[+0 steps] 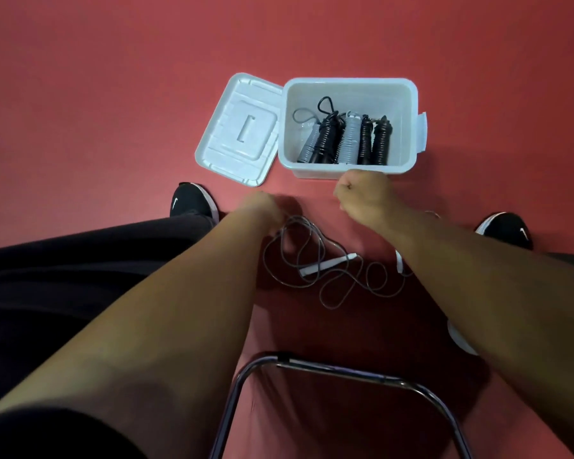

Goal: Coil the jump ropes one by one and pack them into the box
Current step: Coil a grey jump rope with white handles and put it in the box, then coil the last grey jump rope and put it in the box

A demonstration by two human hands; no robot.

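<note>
While the left hand (262, 207) grips the top of the loose rope (318, 265), the rest of the cord sprawls in uncoiled grey loops on the red floor (80, 94) between the person's feet, just in front of the box. The hand is motion-blurred, fingers curled down over the cord.

Right hand (362, 193): closed in a fist, nothing visible in it, hanging at the box's near rim.

Rope orientation: one white handle (338, 259) lies flat on the floor, long axis diagonal, slim end pointing up-right toward the box. A second white handle (400, 261) is mostly hidden behind the right forearm, so I can't tell its direction.

White box (408, 127): open, long side left-right. Inside, five coiled ropes (345, 137) lie side by side against the near wall, long axes running near-to-far. Order from the left: grey, black, grey, black, black. A few stray cord loops stick out at their far ends. The far half of the box bottom is bare.

Lid (236, 130): on the floor, touching the box's left side, turned at an angle, underside up with a rectangular recess at centre.

Markings: each black shoe, left (193, 202) and right (507, 228), carries a white swoosh.

Metal chair frame (328, 366) at bottom centre.
</note>
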